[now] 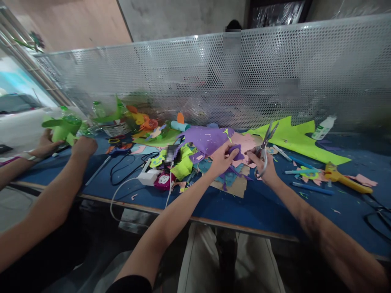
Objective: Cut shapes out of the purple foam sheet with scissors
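Between the fingers of my left hand is a small purple foam piece, held above the scraps. My right hand is closed on a pair of scissors, whose blades point up and away from me, slightly apart. Its fingertips are close to the purple piece; whether they touch it I cannot tell. Just behind my left hand spreads a larger purple foam sheet, next to a pink sheet. Cut scraps lie beneath both hands on a piece of cardboard.
A co-worker's hands hold a green foam shape at the left. Rightward lie a yellow glue gun, blue pens, a lime sheet and a white bottle. A white charger with cables is left. A perforated metal screen stands behind.
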The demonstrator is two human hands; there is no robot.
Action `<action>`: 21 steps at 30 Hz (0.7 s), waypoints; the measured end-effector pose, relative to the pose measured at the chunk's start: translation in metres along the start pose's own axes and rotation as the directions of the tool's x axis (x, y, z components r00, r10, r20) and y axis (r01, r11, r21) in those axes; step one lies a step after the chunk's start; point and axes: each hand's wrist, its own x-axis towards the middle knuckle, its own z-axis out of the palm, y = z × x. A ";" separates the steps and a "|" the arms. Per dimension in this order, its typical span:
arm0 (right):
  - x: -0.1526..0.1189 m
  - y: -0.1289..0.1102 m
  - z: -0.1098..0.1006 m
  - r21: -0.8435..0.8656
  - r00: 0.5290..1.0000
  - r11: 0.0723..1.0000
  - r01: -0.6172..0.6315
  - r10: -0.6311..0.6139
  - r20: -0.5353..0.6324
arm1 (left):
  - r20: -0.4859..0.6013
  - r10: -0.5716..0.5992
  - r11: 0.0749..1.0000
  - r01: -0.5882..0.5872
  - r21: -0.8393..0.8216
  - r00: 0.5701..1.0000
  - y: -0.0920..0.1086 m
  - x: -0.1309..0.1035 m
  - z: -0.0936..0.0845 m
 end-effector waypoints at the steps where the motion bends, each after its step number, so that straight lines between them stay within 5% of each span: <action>1: 0.000 -0.002 0.001 0.025 1.000 1.000 0.009 -0.008 -0.013 | 0.030 0.026 0.999 -0.027 0.044 0.999 0.000 0.000 0.000; 9: 0.003 0.006 -0.002 0.020 0.999 0.999 -0.033 0.034 -0.013 | 0.216 0.100 0.971 -0.143 0.192 0.971 0.002 0.002 -0.003; 21: 0.003 0.009 0.003 0.136 0.997 0.988 -0.071 0.074 -0.019 | 0.100 0.089 0.970 -0.109 0.218 0.991 -0.001 0.002 -0.002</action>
